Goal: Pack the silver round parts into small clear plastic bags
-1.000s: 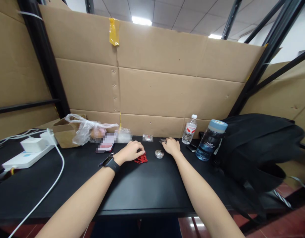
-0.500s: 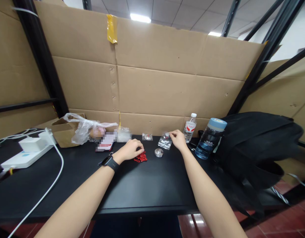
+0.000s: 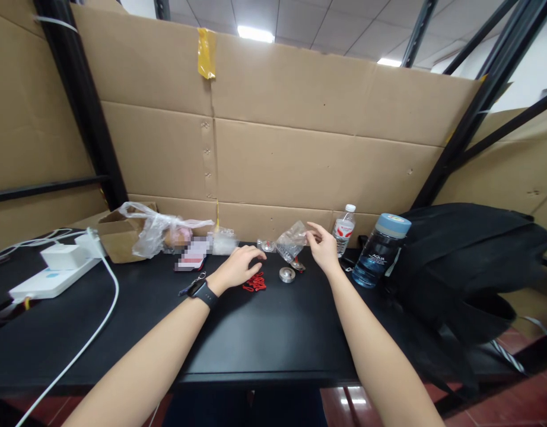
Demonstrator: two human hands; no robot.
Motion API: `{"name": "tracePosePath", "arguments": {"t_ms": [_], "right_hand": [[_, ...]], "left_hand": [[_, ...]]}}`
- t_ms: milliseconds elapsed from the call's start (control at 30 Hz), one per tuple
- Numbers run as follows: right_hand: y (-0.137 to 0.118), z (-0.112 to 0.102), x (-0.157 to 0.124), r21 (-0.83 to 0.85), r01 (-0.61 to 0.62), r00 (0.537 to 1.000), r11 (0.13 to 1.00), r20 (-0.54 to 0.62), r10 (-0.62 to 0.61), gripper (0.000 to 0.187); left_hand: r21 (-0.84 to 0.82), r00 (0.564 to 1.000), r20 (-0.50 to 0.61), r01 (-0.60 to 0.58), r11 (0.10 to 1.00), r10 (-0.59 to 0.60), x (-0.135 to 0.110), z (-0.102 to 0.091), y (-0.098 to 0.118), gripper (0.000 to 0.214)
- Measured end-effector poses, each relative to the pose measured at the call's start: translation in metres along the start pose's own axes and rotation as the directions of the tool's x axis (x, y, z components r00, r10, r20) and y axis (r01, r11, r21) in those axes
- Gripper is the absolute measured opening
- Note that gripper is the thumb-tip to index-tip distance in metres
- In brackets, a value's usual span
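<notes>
My right hand [image 3: 323, 244] pinches the edge of a small clear plastic bag [image 3: 291, 240], which is raised and tilted above the black table. Just under its lower end lies a small shiny metal piece with a bit of red [image 3: 297, 266]. My left hand [image 3: 238, 265], with a dark watch at the wrist, hovers with fingers apart by a bundle of red cord [image 3: 254, 282]. Between the hands a round silvery disc [image 3: 286, 274] rests on the table. Farther back lies another small clear packet [image 3: 266, 245], partly behind my left fingertips.
A small water bottle [image 3: 344, 230], a blue-lidded bottle [image 3: 380, 252] and a black backpack [image 3: 469, 255] stand at right. At left are a phone [image 3: 193, 254], plastic bags [image 3: 155, 232], a cardboard box [image 3: 120, 240] and a white power strip [image 3: 53, 283]. Cardboard [image 3: 273, 160] walls the back.
My right hand has lifted and tipped the plastic bag, and the metal piece now lies below it. My left hand has opened and raised its fingers beside the red cord.
</notes>
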State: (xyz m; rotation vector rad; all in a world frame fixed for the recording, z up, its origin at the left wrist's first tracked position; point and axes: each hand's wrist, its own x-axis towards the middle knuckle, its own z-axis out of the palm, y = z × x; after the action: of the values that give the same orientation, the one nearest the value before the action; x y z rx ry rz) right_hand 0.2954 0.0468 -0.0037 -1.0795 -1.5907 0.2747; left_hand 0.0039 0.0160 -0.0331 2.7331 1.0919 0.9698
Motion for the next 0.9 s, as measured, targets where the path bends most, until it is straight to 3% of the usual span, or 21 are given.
{"name": "tracePosePath", "arguments": {"t_ms": [133, 200, 333, 433, 600, 700, 767, 900], "right_hand": [[-0.009, 0.012, -0.009, -0.032, 0.076, 0.994, 0.997, 0.087, -0.073, 0.04], [-0.015, 0.019, -0.013, -0.055, 0.094, 0.987, 0.994, 0.133, -0.086, 0.039], [-0.026, 0.032, -0.022, 0.048, 0.054, 0.978, 0.997, 0.199, -0.063, 0.038], [-0.028, 0.039, -0.025, 0.167, -0.022, 0.972, 0.986, 0.236, -0.019, 0.037], [-0.022, 0.041, -0.024, 0.149, -0.038, 0.976, 0.988, 0.218, 0.005, 0.032], [-0.016, 0.038, -0.02, 0.083, -0.003, 0.984, 0.997, 0.176, -0.012, 0.03], [-0.012, 0.036, -0.018, 0.042, 0.014, 0.989, 0.999, 0.146, -0.02, 0.028], [0.002, 0.028, -0.014, -0.134, 0.097, 0.971, 0.986, 0.231, -0.064, 0.018]], "left_hand": [[0.118, 0.982, -0.188, 0.015, 0.993, 0.007, 0.002, -0.003, 0.015, 0.034], [0.196, 0.973, -0.227, -0.002, 0.981, 0.048, 0.003, -0.004, 0.022, 0.04], [0.292, 0.968, -0.168, -0.133, 0.947, 0.188, 0.004, -0.001, 0.032, 0.043], [0.305, 0.959, -0.109, -0.219, 0.927, 0.263, 0.005, 0.005, 0.034, 0.025], [0.295, 0.964, -0.037, -0.241, 0.925, 0.264, 0.007, 0.013, 0.028, 0.017], [0.324, 0.985, -0.024, -0.156, 0.933, 0.173, 0.007, 0.011, 0.02, 0.016], [0.365, 0.996, -0.082, 0.002, 0.931, 0.03, 0.007, 0.007, 0.009, 0.017], [0.419, 0.932, -0.224, 0.355, 0.836, -0.284, 0.001, -0.002, -0.024, 0.019]]}}
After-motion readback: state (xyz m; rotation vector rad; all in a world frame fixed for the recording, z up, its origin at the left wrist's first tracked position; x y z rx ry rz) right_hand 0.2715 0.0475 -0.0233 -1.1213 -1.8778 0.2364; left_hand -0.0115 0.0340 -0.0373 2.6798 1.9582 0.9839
